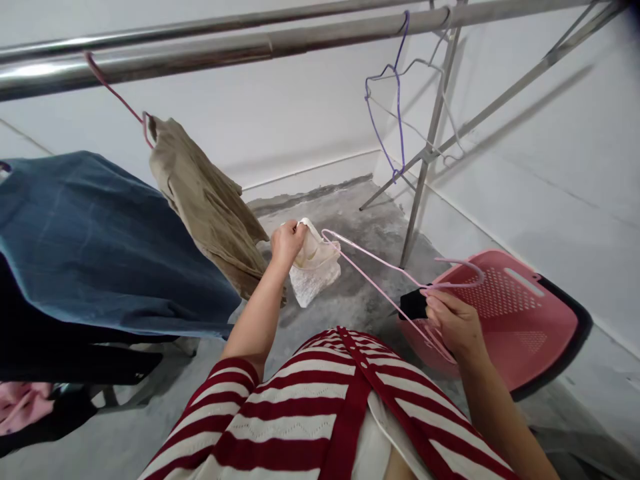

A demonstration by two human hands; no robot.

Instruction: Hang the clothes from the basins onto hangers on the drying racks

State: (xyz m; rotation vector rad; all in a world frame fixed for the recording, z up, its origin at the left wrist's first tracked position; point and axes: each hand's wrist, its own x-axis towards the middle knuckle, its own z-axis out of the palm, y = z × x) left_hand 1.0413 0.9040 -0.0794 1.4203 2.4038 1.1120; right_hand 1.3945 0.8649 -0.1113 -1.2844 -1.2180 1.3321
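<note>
Striped cardigan (320,407) below, my right hand (453,323) pinches the pink hanger (380,267); left hand (286,243) grips the white cloth (315,270) closed. I should keep the hanger level.

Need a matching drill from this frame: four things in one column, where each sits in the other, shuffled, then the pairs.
Things:
1. white cloth
2. pink hanger
3. khaki garment
4. blue hanger

Places:
A. hanging bare on the rail, far end
B. gripped in the left hand
C. hung on the rail beside the blue garment
D. held by the right hand

Pairs: 1-B, 2-D, 3-C, 4-A
</note>
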